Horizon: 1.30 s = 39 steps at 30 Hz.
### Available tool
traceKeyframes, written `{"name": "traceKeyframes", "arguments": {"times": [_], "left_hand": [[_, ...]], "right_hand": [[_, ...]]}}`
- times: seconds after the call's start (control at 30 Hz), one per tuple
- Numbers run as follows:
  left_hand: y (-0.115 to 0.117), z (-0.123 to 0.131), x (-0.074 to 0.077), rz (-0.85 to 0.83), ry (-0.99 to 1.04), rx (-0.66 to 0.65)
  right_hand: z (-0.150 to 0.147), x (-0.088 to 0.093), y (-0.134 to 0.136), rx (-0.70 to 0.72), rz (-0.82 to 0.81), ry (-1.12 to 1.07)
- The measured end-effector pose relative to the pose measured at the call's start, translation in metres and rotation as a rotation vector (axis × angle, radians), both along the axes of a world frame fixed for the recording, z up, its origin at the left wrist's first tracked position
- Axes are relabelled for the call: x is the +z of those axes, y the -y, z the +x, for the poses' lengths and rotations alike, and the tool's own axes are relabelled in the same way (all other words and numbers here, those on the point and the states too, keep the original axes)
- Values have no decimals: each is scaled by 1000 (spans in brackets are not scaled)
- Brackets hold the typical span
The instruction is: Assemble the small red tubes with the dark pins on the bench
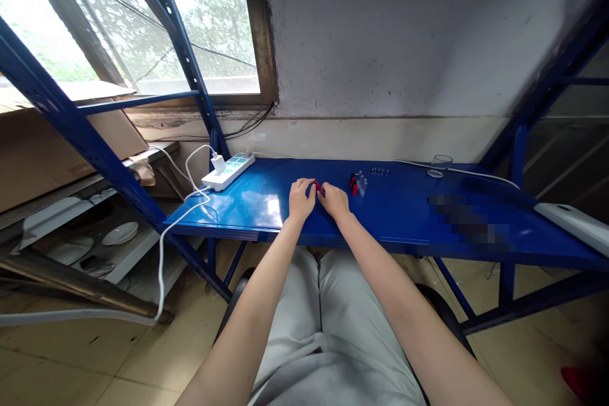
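Observation:
A small red piece [317, 184] shows between my fingertips, above the blue bench; its exact kind is too small to make out. My left hand [301, 200] is closed in a pinch at its left side. From the right, my right hand [335, 200] pinches at the same piece, and the two hands nearly meet. Fingers partly hide the piece. Just right of my right hand stand red and black small parts [354, 185] beside several clear plastic pieces [362, 184]. Behind them lie several tiny metal parts [379, 171] in rows.
A white power strip [229, 172] with a plugged-in white adapter [218, 163] lies at the bench's left end, its cable hanging over the edge. A clear glass [439, 166], a blurred-out dark object [469, 221] and a white device [575, 225] are rightward. Blue posts [178, 38] frame the bench [399, 216].

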<state>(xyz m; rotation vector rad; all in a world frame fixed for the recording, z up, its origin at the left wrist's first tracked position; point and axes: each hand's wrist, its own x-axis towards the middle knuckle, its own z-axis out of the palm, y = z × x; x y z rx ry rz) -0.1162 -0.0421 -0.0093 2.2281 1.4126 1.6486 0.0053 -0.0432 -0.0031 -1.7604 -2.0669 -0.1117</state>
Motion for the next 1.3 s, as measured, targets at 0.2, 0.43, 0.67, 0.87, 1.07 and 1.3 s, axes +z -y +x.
{"name": "traceKeyframes", "arguments": {"times": [0.2,0.43,0.67,0.87,1.07,1.3], "left_hand": [[-1,-1,-1,-36,57,-23],[-8,-2,-4,-149,200,-49],[-27,-5,-11,-282,261,-105],[-39,-8,-3,-485,245,-205],[-52,-20,10,-481,-3,163],[-52,-29,6,-469,-264,338]], "right_hand": [[1,-3,-2,30,33,-38],[1,-4,0,111,89,-74],[1,-1,1,80,107,-114],[2,-1,2,64,106,-147],[4,-2,2,87,124,-194],[5,-4,1,87,133,-215]]}}
